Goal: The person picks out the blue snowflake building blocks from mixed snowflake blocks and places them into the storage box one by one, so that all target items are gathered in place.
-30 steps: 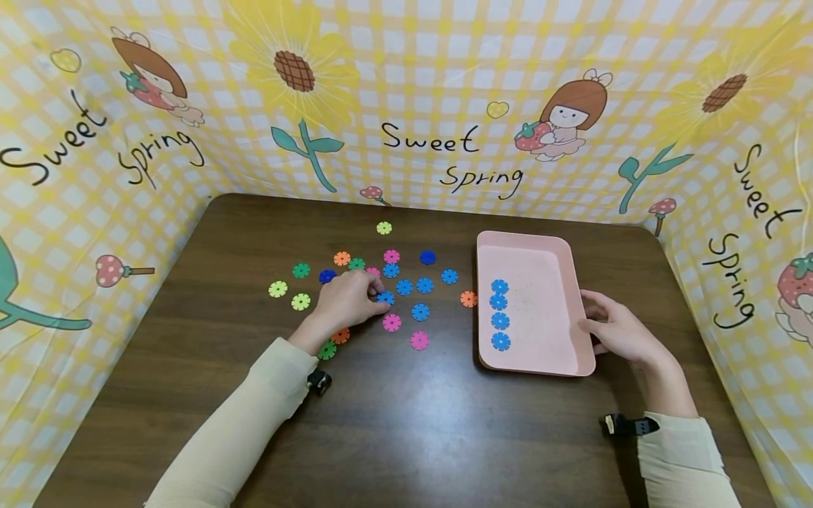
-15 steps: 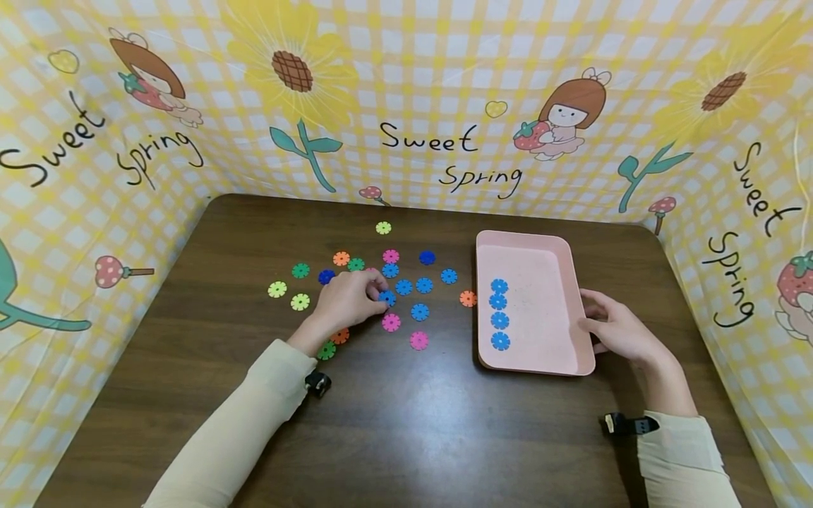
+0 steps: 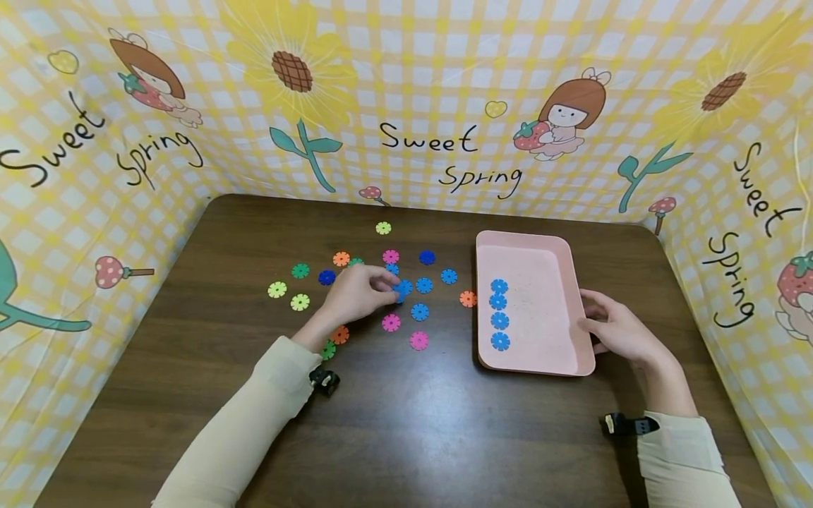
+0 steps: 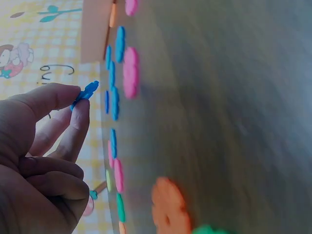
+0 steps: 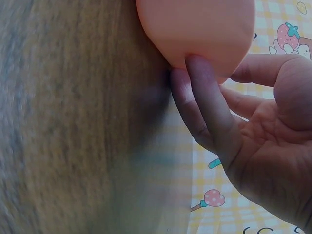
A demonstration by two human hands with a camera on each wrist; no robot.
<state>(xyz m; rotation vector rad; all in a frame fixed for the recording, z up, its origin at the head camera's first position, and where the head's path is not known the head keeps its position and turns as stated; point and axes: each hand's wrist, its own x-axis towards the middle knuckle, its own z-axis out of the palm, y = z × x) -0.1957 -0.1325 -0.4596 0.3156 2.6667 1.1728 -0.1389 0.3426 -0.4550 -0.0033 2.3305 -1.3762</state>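
Note:
My left hand [image 3: 357,293] pinches a blue snowflake disc [image 4: 88,91] between thumb and finger, just above the table, as the left wrist view shows. More discs lie flat around it: blue [image 3: 420,312], pink [image 3: 390,322], orange [image 3: 341,258], dark blue [image 3: 327,277], green [image 3: 300,270] and yellow-green [image 3: 276,289]. On the right stands a pink tray [image 3: 554,303] with a column of blue discs [image 3: 500,321] along its left side. My right hand [image 3: 625,331] holds the tray's right side, its fingers [image 5: 202,73] against the outer wall.
An orange disc [image 3: 467,299] lies close against the tray's left wall. The brown table [image 3: 381,437] is enclosed at the back and sides by a yellow checked cloth [image 3: 432,85]. One yellow-green disc [image 3: 384,228] lies apart near the back.
My left hand has lifted the blue disc off the table and moved slightly right and away from me. The right hand and the tray have stayed in place.

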